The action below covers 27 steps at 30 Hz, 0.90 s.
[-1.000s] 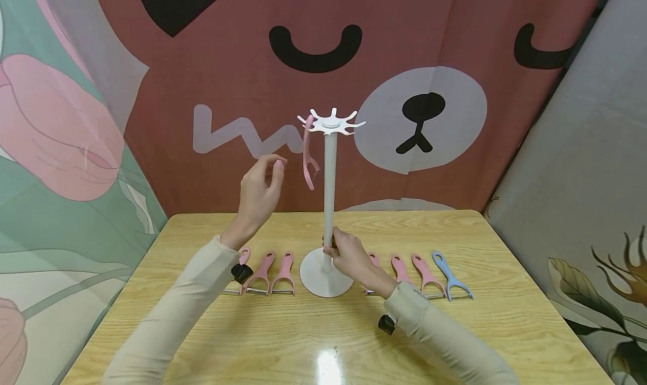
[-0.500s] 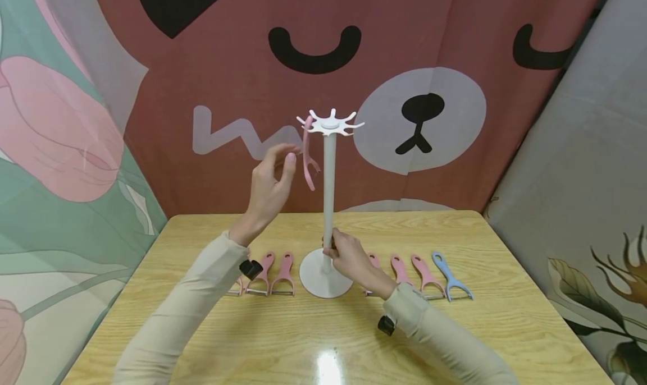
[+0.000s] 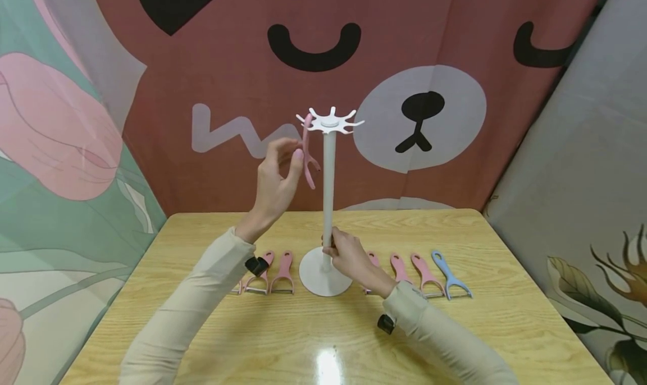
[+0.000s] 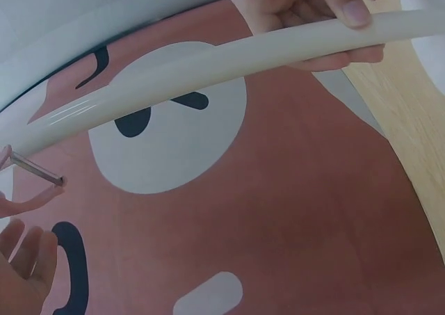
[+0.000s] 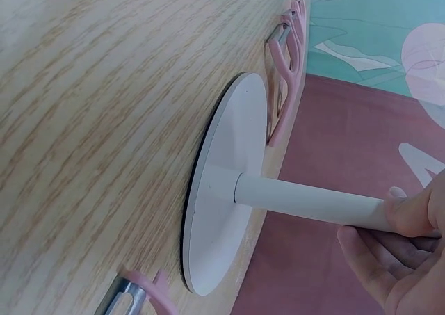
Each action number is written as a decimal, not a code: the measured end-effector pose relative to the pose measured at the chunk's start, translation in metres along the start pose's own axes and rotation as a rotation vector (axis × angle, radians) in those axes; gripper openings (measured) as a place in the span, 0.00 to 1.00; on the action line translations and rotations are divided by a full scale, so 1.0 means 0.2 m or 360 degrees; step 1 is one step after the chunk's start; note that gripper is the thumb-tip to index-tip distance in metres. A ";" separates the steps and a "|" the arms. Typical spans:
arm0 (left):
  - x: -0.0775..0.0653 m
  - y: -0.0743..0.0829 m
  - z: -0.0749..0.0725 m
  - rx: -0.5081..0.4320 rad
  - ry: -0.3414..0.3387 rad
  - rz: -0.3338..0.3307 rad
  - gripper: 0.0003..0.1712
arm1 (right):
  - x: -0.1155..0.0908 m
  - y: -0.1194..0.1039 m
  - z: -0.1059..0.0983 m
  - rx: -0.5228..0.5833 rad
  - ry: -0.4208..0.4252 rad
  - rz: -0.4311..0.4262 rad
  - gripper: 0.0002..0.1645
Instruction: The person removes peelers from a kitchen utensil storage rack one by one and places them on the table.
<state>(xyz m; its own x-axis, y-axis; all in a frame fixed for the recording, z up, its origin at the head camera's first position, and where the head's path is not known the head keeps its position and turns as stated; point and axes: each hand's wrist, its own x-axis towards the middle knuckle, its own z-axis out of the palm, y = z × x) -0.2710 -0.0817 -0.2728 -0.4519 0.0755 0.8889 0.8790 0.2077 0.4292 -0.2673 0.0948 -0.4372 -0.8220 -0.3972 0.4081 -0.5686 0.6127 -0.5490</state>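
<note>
A white stand with a round base (image 3: 314, 278) and an upright pole (image 3: 329, 188) is topped by a ring of hooks (image 3: 349, 125). From a left-side hook hangs a pink Y-shaped peeler (image 3: 306, 132), its blade end down. My left hand (image 3: 275, 177) pinches the peeler's handle between thumb and fingers. In the left wrist view, the peeler's metal blade (image 4: 36, 167) shows beside the fingers; most of its handle is out of frame. Low on the pole, my right hand (image 3: 354, 259) grips it just above the base, fingers wrapped behind.
Pink peelers, including one near the base (image 3: 285, 267), lie left of the stand, partly behind the left sleeve. To the right lie several more pink peelers (image 3: 423, 270) and a blue peeler (image 3: 447, 273) on the wooden table (image 3: 283, 340). A printed curtain (image 3: 227, 65) hangs behind.
My left hand has moved right and slightly up to the hanging peeler, and its thumb and fingers have come onto the handle. The right hand keeps its grip on the pole.
</note>
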 end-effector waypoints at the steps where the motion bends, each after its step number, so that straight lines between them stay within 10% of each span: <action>1: 0.00 0.03 0.00 -0.0012 -0.0008 0.0013 0.12 | 0.00 0.00 0.00 0.0000 -0.0002 0.0006 0.08; 9: 0.02 0.08 0.00 -0.0058 -0.0033 0.0112 0.10 | 0.00 0.00 0.00 0.0007 0.0005 0.0001 0.09; 17: 0.01 -0.08 0.02 -0.0081 -0.0023 0.0152 0.12 | 0.00 0.00 0.00 -0.0003 0.0000 -0.0005 0.08; 27: 0.01 -0.10 0.01 -0.0106 -0.0055 0.0143 0.12 | 0.00 0.00 0.00 0.0016 -0.0032 0.0012 0.07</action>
<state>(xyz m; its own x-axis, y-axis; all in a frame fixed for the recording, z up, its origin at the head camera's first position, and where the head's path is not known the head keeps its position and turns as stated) -0.2898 -0.0837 -0.2800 -0.3749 0.1249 0.9186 0.9238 0.1334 0.3589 -0.2673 0.0952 -0.4384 -0.8266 -0.4062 0.3895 -0.5627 0.6089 -0.5591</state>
